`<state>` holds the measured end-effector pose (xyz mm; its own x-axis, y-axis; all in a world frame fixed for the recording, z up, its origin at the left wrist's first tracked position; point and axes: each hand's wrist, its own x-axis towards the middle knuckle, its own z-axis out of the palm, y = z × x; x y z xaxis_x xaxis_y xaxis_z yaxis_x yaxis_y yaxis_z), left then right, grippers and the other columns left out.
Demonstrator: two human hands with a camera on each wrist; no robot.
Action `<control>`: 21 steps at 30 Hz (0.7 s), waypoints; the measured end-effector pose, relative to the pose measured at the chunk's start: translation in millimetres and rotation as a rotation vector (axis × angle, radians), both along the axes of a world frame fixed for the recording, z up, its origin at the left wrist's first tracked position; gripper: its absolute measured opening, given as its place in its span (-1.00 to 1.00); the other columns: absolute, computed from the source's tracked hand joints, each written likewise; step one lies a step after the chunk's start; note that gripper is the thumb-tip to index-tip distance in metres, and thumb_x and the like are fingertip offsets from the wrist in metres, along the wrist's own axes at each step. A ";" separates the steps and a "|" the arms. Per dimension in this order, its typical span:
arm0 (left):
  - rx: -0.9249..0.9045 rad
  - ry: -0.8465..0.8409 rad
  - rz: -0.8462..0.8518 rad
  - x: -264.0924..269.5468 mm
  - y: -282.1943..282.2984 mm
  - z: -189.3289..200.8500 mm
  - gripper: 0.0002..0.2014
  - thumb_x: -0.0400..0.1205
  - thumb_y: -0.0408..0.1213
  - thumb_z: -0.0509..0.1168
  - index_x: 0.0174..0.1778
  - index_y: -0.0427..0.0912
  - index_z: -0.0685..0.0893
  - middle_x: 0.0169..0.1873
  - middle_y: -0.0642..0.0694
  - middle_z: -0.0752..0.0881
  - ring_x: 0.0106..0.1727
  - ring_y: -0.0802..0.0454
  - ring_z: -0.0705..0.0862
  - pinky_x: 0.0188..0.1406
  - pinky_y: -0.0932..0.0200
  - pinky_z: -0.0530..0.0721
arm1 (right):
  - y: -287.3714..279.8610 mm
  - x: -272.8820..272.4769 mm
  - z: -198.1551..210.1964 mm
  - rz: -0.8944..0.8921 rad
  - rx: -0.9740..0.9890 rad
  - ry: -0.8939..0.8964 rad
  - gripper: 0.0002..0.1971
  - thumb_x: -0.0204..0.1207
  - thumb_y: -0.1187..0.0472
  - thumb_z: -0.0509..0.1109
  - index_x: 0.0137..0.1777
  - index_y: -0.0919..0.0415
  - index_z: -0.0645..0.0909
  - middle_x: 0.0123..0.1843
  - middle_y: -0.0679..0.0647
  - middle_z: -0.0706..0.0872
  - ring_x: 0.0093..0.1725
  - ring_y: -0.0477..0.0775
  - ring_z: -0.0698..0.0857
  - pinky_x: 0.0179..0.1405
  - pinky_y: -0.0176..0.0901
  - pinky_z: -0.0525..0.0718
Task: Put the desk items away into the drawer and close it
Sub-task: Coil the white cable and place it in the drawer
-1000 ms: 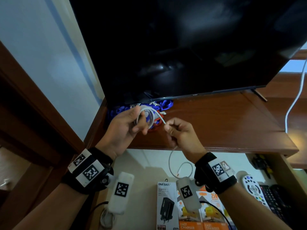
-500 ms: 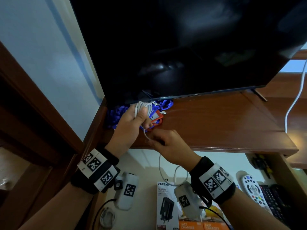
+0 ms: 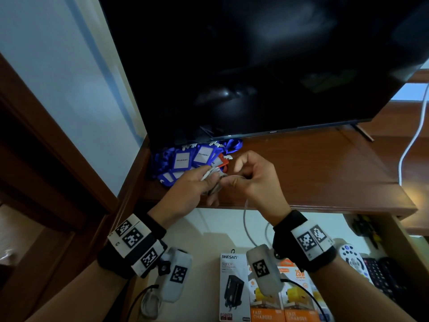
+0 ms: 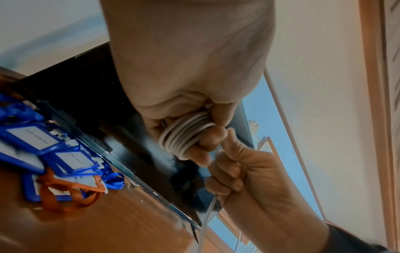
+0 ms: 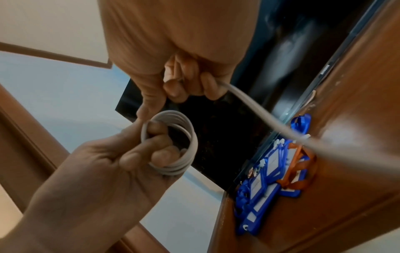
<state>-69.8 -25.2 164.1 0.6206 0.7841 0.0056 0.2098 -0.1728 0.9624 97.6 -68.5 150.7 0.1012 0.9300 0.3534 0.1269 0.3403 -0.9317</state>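
Two hands: both are raised over the front edge of a wooden desk [image 3: 325, 173], close together, sharing one white cable [image 4: 186, 135].
Left hand [image 3: 185, 194]: fingers are curled through a small coil of the cable, several loops wound round them, gripping it.
Right hand [image 3: 257, 182]: thumb and curled fingers pinch the loose run of the same cable just beside the coil.
Cable tail: from the right hand it hangs down past the desk edge over the open drawer [image 3: 209, 228] below.
Desk top: a pile of blue badge holders [image 3: 185, 161] with blue lanyards lies at the back left corner, one orange holder [image 3: 221, 162] among them, just behind the hands.
Screen: a large dark television [image 3: 255, 66] stands on the desk behind the badge pile.
Drawer contents: charger boxes [image 3: 234, 289] lie side by side at the near end, and a white remote control [image 3: 351, 259] lies to the right.
Far right: another white cord [image 3: 413, 140] runs down onto the desk.
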 end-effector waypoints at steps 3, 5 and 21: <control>-0.015 0.031 0.019 2.1 -1.0 -1.4 -0.74 0.75 -0.24 0.10 -0.19 -0.19 0.60 -0.52 -0.23 0.59 -0.36 -0.11 0.66 -0.27 0.25 0.65 | -0.8 0.6 -7.0 -0.045 -0.011 0.020 -0.68 0.33 0.54 0.54 -0.24 0.30 0.41 -0.55 -0.20 0.62 -0.53 -0.28 0.59 -0.47 -0.54 0.47; -0.033 0.060 0.019 2.4 -2.1 0.2 -0.74 0.75 -0.24 0.10 -0.22 -0.16 0.59 -0.46 -0.31 0.58 -0.37 -0.08 0.65 -0.29 0.22 0.66 | -2.1 -1.0 -8.1 -0.046 -0.025 0.041 -0.68 0.36 0.55 0.51 -0.25 0.28 0.40 -0.54 -0.17 0.64 -0.52 -0.28 0.61 -0.47 -0.53 0.48; -0.568 -0.753 0.395 -7.7 15.9 18.4 -0.70 0.77 -0.22 0.02 -0.26 -0.23 0.45 -0.67 0.01 0.29 -0.54 0.10 0.36 -0.41 0.28 0.58 | 2.7 8.5 -40.6 -0.097 -0.243 -0.014 -0.78 0.61 0.33 0.32 -0.25 0.13 0.46 -0.55 -0.16 0.48 -0.55 -0.13 0.38 -0.54 -0.30 0.36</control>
<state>-77.5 -9.3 182.5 0.3065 0.9402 -0.1488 -0.5402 0.3005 0.7861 106.1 -65.9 110.1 0.1908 0.9740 0.1223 0.1613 0.0918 -0.9826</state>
